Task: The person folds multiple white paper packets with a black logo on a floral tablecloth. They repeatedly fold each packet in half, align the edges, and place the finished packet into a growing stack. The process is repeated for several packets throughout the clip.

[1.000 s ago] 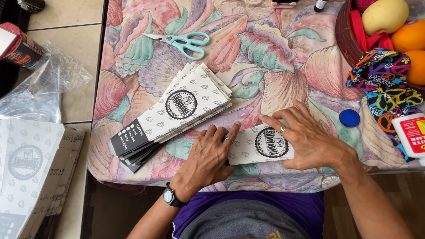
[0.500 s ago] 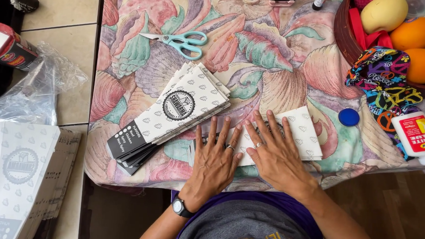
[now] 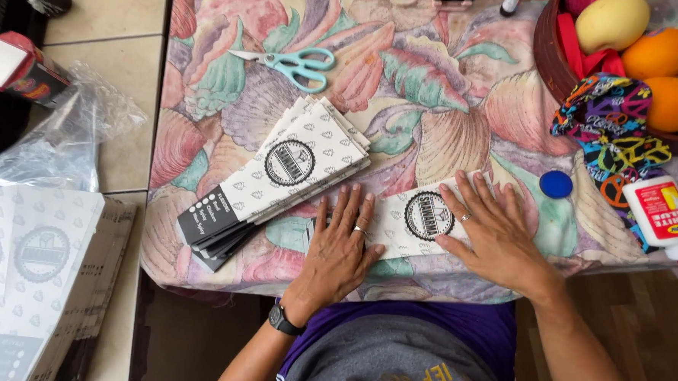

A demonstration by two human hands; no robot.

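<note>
Fingers of both hands lie spread flat, gripping nothing, pinning the printed paper sleeve at the counter's near edge, where uneven pressure might skew its crease.

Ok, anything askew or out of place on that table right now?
The glue bottle lies on its side, nozzle past the table edge. The stack of flat cartons is fanned unevenly. Both hands, left hand and right hand, press one carton flat.

A flat white patterned cardboard sleeve with a round black emblem lies pressed on the bench, its ends under both hands' spread fingers.
</note>
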